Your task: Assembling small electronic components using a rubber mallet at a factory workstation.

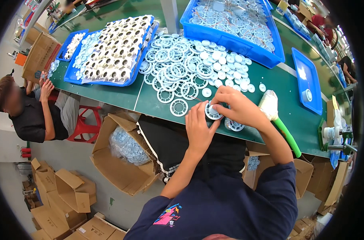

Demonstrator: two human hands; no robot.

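At the near edge of the green table, my left hand (199, 124) grips the left side of a pale blue spoked plastic ring (212, 113), fingers and thumb closed around its rim. My right hand (239, 105) closes over the same ring from the right, thumb and fingertips at its centre. A thin reddish wire (196, 99) shows just above my left fingers. Below my right hand sits another round spoked part (234, 125). One loose ring (179, 107) lies to the left of my hands. Right of my wrist lies a green-handled tool (287, 137) with a white wrapped head (269, 105).
Heaped rings (170, 72) and small round caps (226, 68) cover the table beyond my hands. Behind them stands a blue bin (230, 43) of wired parts; a blue tray (132, 80) holds white moulded trays. A flat blue tray (308, 82) lies right. A co-worker (40, 110) sits left.
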